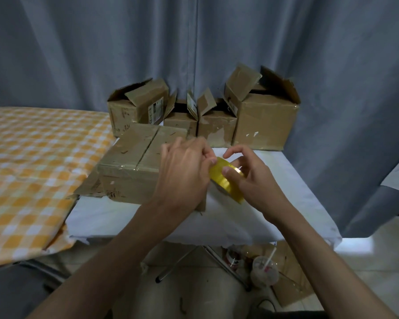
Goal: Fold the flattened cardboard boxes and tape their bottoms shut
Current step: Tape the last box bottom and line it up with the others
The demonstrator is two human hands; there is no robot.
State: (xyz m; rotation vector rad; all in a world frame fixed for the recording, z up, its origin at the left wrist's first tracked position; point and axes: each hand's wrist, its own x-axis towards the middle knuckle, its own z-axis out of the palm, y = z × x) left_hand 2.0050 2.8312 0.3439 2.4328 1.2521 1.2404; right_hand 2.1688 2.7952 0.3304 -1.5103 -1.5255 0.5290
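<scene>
A folded cardboard box (134, 162) lies bottom-up on the white table (286, 180), its two flaps closed with a seam down the middle. A yellow tape roll (224, 178) hovers just right of the box. My right hand (251, 178) grips the roll, thumb on its outer face. My left hand (184, 173) is over the box's right end, its fingertips pinching at the roll's edge; the tape end itself is too small to make out.
Several assembled boxes (263, 120) with open top flaps stand at the table's back against a grey curtain (217, 42). A surface with an orange checked cloth (32, 171) adjoins the left. Cups and cardboard (265, 270) lie on the floor below.
</scene>
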